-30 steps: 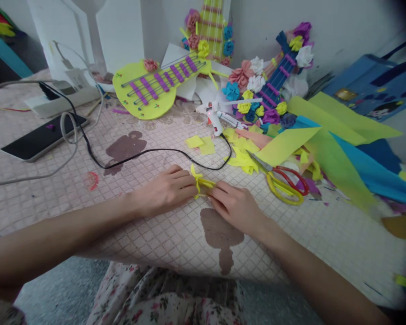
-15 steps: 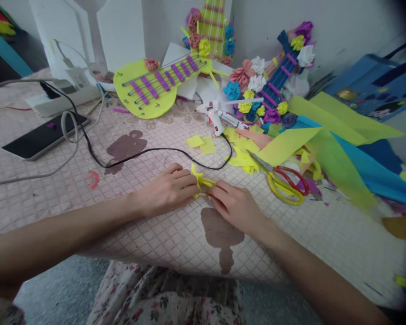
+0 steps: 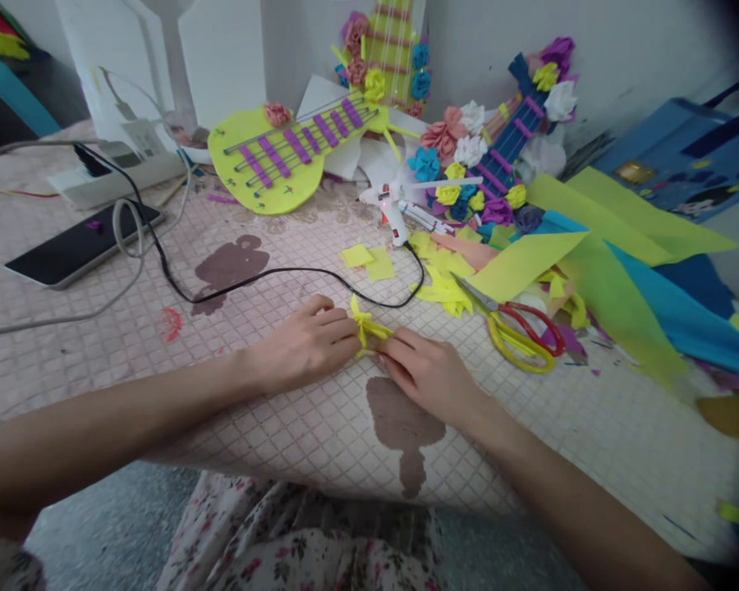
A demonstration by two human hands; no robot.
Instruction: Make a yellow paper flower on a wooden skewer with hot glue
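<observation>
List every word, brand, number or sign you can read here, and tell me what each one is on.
No text can be read.
White plug block: faint grey marks, too blurred to read.
White pen-like item beside the glue gun: small dark marks, too small to read.
Blue bag: a picture shows, but no legible words.
Yellow paper piece between the left hand and right hand: no writing visible.

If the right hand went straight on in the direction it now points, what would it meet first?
Beyond the yellow paper piece it holds, the right hand would probably meet the left hand first; exact depth is unclear.
</observation>
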